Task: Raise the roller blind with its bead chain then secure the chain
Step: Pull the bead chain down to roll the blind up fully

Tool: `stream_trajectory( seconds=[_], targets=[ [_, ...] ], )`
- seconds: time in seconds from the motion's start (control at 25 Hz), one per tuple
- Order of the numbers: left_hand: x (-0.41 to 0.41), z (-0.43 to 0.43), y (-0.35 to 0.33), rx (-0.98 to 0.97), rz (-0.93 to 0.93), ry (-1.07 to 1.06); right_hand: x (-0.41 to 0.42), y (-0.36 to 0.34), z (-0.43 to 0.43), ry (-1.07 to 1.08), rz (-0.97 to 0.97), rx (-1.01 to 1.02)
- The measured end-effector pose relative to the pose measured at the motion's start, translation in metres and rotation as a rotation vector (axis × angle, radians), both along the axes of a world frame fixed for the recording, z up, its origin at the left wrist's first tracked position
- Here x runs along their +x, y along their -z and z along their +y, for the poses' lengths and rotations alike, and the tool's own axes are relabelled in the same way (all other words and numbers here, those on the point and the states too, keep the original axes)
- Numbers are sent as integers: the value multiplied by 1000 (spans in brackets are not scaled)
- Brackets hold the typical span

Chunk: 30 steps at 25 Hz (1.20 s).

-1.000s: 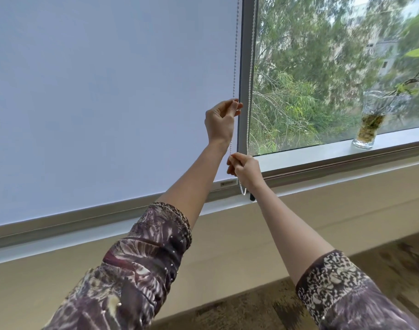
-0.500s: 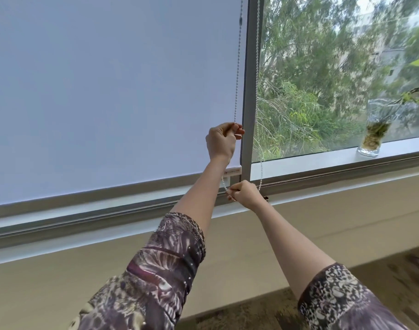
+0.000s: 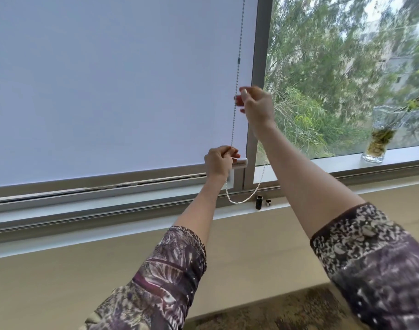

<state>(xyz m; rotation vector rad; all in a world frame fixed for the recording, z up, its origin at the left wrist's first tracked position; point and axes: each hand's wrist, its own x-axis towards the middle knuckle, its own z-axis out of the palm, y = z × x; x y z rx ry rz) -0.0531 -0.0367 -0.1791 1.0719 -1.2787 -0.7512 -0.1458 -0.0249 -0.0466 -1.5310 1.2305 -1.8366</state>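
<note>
The pale roller blind covers the left pane, and its bottom bar hangs a little above the window frame. Its bead chain runs down the blind's right edge. My left hand pinches the chain low down, beside the bar's end cap. My right hand is higher and blurred, with its fingertips closed at the same strand. Below the left hand, the chain's slack loop sags to the sill and rises behind my right forearm.
A grey mullion stands just right of the chain. A small black holder and a clip sit on the sill edge. A glass vase with a plant stands on the sill at the right. Beige wall and carpet lie below.
My left hand has pulled the chain down to the bottom bar. My right hand has left the low loop and risen above the left. The blind's bottom edge sits higher.
</note>
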Motion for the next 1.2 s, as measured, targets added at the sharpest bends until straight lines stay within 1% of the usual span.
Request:
stream_trajectory(
  seconds=[0.16,0.28,0.44,0.6,0.68,0.72,0.8,0.84,0.96,1.04,1.12,1.2],
  targets=[
    [-3,10,16,59,-8,35,13,-48,4,-74,-31,-81],
    [0,20,29,62,-66,27,16,-48,9,-63,-40,-112],
    [12,30,42,73,-247,16,16,-22,19,-13,11,-125],
    [26,37,63,176,-561,21,16,19,34,7,16,-127],
    [34,40,61,204,-616,64,17,37,40,7,34,-87],
    [38,42,55,198,-603,96,18,42,41,7,36,-67],
    [44,47,30,173,-510,153,18,49,43,13,40,-46],
    [46,49,12,157,-434,163,19,51,44,26,56,-42],
    [49,56,-43,87,-106,160,19,59,49,49,108,-15],
    [48,63,-76,9,41,182,19,67,56,41,111,13],
    [46,69,-104,-56,115,237,22,77,64,30,105,34],
    [41,73,-123,-113,123,262,30,88,73,23,101,55]
  ],
)
